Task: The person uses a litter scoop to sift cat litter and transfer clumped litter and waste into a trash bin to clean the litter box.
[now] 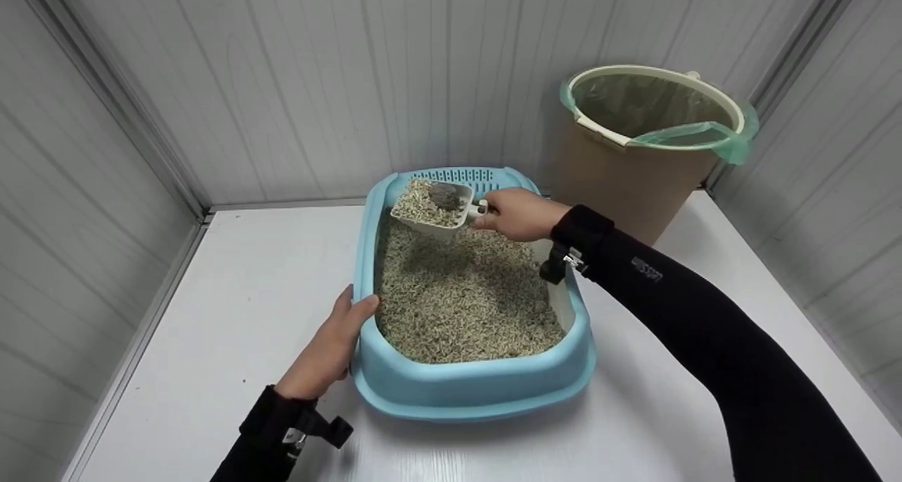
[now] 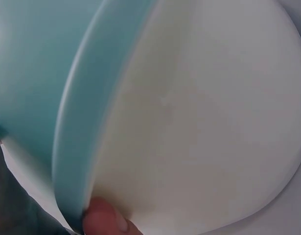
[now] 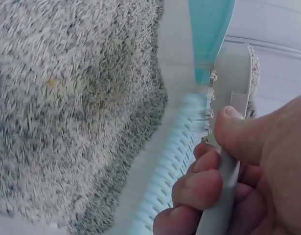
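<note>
A blue litter box [image 1: 465, 390] holds a bed of pellet litter [image 1: 472, 306]. My right hand [image 1: 525, 214] grips the handle of a pale litter scoop [image 1: 440, 227] above the back part of the box. Pellets and a dark grey clump [image 1: 445, 196] lie in the scoop. In the right wrist view, fingers and thumb wrap round the scoop handle [image 3: 221, 196]. On the box's left side, my left hand [image 1: 330, 341] holds the rim, thumb over the edge and fingers against the outer wall. One fingertip [image 2: 105, 218] shows at the rim in the left wrist view.
A tall brown bin [image 1: 620, 179] with a green plastic liner [image 1: 733, 144] stands behind and right of the box. Both stand on a white tabletop [image 1: 254, 292] with grey panel walls [image 1: 296, 80] behind and at the sides.
</note>
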The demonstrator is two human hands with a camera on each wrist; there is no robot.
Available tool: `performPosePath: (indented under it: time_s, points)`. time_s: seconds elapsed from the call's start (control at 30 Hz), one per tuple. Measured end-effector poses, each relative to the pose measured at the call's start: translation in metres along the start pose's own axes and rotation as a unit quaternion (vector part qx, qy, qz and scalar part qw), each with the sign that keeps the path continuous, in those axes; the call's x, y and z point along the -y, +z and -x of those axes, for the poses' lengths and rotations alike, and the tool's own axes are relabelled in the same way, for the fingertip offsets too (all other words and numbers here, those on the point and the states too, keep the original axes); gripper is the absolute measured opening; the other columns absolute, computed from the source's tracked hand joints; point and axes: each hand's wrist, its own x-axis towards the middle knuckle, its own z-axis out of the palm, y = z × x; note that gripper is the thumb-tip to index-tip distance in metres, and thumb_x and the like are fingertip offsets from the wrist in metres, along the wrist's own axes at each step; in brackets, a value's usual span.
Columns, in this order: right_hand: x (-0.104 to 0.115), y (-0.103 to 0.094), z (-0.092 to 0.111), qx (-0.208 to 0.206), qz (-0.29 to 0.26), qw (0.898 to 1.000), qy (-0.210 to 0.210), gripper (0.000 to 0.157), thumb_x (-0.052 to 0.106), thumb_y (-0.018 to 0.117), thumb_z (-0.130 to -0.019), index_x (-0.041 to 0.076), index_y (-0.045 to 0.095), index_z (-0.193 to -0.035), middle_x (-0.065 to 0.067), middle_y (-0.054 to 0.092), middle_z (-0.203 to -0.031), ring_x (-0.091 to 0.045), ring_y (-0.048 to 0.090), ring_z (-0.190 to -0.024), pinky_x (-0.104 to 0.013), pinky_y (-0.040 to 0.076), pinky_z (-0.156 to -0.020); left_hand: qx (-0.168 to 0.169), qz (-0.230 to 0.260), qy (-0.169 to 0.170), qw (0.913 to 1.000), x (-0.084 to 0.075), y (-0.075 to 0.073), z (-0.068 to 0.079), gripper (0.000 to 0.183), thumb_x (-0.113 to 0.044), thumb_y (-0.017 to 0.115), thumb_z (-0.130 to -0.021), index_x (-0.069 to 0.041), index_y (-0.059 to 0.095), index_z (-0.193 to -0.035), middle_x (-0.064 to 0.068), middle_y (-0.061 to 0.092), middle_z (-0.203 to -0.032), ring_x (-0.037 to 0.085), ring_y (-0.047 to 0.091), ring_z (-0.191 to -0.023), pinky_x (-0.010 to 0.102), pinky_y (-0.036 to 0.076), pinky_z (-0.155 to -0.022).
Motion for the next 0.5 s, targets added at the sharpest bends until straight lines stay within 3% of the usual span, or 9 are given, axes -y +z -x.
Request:
performPosePath:
  time_s: [0.13,0.23,0.33,0.5]
  points:
    - [-0.003,-0.001,0.007,-0.015,0.001,1.000,0.009,0.026,0.029,0.056,-0.120,0.008,0.054,-0.105,-0.005,0.045,-0.088,-0.023,0.041,-0.078,-0.041,0.032,-0.079,0.000,-0.004,-0.001,1.0000,0.000,0.000,0.001,0.097,-0.065,0.047,-0.113,-0.017,-0.004,-0.180,0.030,0.026,-0.174,0.039,0.065,-0.114,0.045,0.052,-0.070]
    - [-0.006,0.000,0.011,-0.032,0.009,0.999,0.020,0.027,0.031,0.057,-0.119,0.009,0.055,-0.103,-0.004,0.047,-0.087,-0.022,0.044,-0.079,-0.040,0.035,-0.078,0.003,-0.006,0.005,1.0000,0.000,0.000,0.001,0.098,-0.064,0.046,-0.114,-0.014,-0.005,-0.180,0.030,0.020,-0.177,0.041,0.061,-0.125,0.051,0.056,-0.085]
    - [-0.006,-0.001,0.015,-0.042,0.020,0.998,0.030,0.030,0.033,0.058,-0.119,0.010,0.054,-0.100,-0.004,0.046,-0.085,-0.022,0.044,-0.077,-0.040,0.035,-0.076,0.008,-0.009,0.011,0.9999,0.000,0.000,0.000,0.097,-0.064,0.045,-0.114,-0.014,-0.006,-0.180,0.028,0.017,-0.179,0.043,0.054,-0.136,0.056,0.053,-0.097]
    - [-0.005,-0.004,0.020,-0.053,0.021,0.998,0.027,0.033,0.035,0.058,-0.119,0.012,0.052,-0.096,-0.003,0.044,-0.082,-0.021,0.041,-0.072,-0.040,0.033,-0.074,0.002,-0.007,0.011,0.9999,0.001,0.002,-0.001,0.094,-0.066,0.047,-0.114,-0.019,0.000,-0.181,0.025,0.025,-0.176,0.043,0.055,-0.134,0.056,0.053,-0.096]
